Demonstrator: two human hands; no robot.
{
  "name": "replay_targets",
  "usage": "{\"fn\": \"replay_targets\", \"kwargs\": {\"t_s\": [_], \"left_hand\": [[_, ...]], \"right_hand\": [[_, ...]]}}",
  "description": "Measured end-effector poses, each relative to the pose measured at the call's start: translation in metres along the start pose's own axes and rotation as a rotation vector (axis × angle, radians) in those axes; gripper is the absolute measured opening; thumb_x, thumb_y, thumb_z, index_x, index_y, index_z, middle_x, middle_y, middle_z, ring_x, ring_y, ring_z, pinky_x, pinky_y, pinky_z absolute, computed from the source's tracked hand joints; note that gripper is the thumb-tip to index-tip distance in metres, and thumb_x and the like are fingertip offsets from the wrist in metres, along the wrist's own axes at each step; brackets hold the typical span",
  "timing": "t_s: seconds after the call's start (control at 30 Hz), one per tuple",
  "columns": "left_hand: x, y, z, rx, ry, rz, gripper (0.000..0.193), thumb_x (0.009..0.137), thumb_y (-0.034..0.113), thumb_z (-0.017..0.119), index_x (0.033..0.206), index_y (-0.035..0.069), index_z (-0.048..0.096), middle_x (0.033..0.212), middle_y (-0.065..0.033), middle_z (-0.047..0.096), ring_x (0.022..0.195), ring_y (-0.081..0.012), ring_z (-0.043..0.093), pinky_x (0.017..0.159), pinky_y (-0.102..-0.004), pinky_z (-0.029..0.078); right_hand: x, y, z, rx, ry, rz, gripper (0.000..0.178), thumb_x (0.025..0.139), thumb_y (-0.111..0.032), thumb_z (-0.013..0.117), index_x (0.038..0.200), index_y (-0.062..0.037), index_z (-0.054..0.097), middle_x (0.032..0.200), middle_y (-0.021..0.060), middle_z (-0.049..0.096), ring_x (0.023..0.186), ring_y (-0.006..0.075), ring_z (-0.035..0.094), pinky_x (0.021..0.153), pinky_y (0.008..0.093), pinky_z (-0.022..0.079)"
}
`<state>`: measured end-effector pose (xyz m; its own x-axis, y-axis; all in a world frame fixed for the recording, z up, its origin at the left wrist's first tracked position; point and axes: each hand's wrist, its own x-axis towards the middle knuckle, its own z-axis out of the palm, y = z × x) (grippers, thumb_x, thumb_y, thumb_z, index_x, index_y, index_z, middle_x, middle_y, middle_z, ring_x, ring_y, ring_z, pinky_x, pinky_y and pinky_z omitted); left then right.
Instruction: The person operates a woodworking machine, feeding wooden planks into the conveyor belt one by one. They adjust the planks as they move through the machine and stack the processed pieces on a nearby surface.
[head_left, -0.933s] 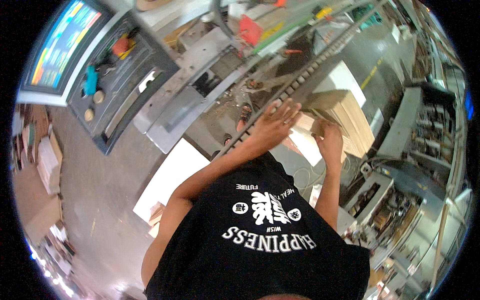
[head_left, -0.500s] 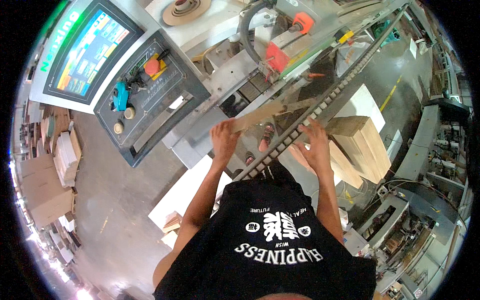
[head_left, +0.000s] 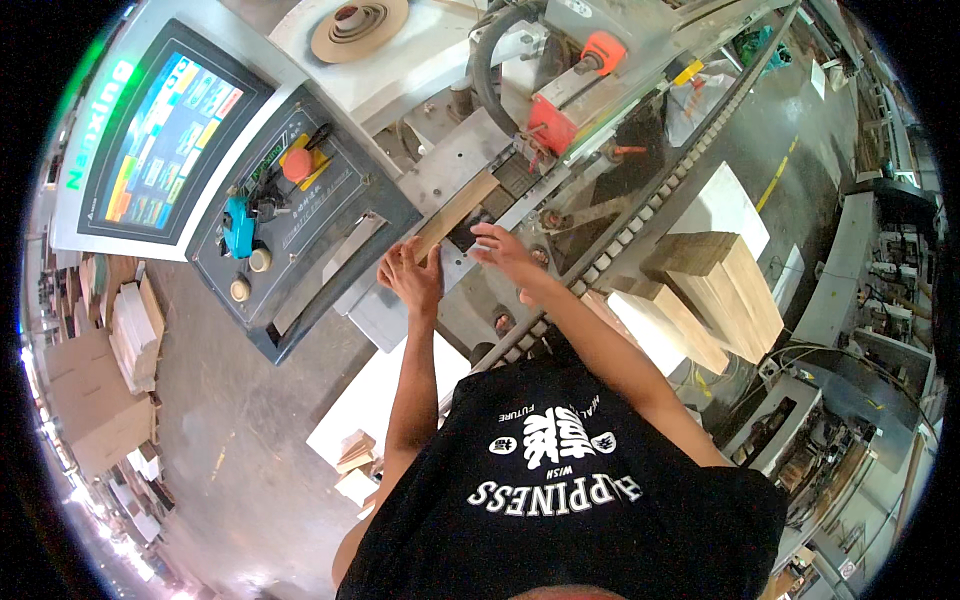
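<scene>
Fingers of the left hand [head_left: 410, 275] meet the near end of a wooden strip [head_left: 460, 212] on the machine bed [head_left: 463, 155] — whether they grip it, I cannot tell. Right-hand fingers [head_left: 492, 241] spread loosely beside the bed's edge. Beyond, a pale plastic bag [head_left: 697, 108] has unclear contents; a gap separates bed from ridged track [head_left: 656, 202] — the right forearm crosses that track.

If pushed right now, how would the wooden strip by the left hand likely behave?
The wooden strip looks straight, so it is probably stiff. It is slim, which suggests light weight. Its long, straight edges suggest it would slide rather than roll.
</scene>
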<state>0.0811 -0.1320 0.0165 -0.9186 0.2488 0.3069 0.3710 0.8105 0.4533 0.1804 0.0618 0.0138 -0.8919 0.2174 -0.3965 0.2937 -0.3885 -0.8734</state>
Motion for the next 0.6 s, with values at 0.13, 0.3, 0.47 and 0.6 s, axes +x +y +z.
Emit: {"fn": "replay_targets", "kwargs": {"t_s": [0.13,0.3,0.47,0.6], "left_hand": [[-0.012,-0.034,-0.011,0.033,-0.001,0.174,0.035,0.093,0.031,0.081,0.126,0.022,0.075,0.13,-0.0013,0.071,0.122,-0.028,0.06,0.113,-0.0485,0.035],[-0.018,-0.076,-0.043,0.044,-0.117,0.331,0.034,0.097,0.02,0.074,0.13,0.019,0.077,0.141,0.0022,0.074,0.116,-0.0269,0.065,0.108,-0.0443,0.043],[-0.009,-0.06,-0.05,0.085,-0.238,0.264,0.035,0.095,0.017,0.076,0.129,0.024,0.078,0.134,0.0028,0.077,0.109,-0.0251,0.073,0.109,-0.0447,0.046],[-0.005,-0.05,-0.033,-0.029,-0.244,0.249,0.041,0.093,0.011,0.07,0.133,0.02,0.076,0.143,-0.003,0.073,0.091,-0.0245,0.074,0.089,-0.0383,0.052]], "right_hand": [[0.011,-0.004,0.038,0.142,0.007,0.001,0.093,0.083,-0.051,0.092,0.158,-0.0139,0.051,0.178,0.0183,0.019,0.163,0.0331,0.024,0.129,0.051,0.031],[0.012,-0.009,0.054,0.189,-0.064,-0.016,0.099,0.085,-0.049,0.091,0.165,-0.0152,0.042,0.181,0.0188,-0.006,0.168,0.032,0.003,0.133,0.0511,0.018],[0.012,-0.015,0.061,0.296,-0.031,-0.069,0.092,0.088,-0.044,0.09,0.163,-0.0168,0.044,0.18,0.02,-0.018,0.168,0.0311,-0.005,0.134,0.0482,0.011],[0.016,-0.027,0.049,0.382,-0.006,-0.072,0.092,0.088,-0.044,0.09,0.163,-0.016,0.044,0.179,0.0228,-0.021,0.168,0.0311,-0.007,0.134,0.0461,0.01]]}}
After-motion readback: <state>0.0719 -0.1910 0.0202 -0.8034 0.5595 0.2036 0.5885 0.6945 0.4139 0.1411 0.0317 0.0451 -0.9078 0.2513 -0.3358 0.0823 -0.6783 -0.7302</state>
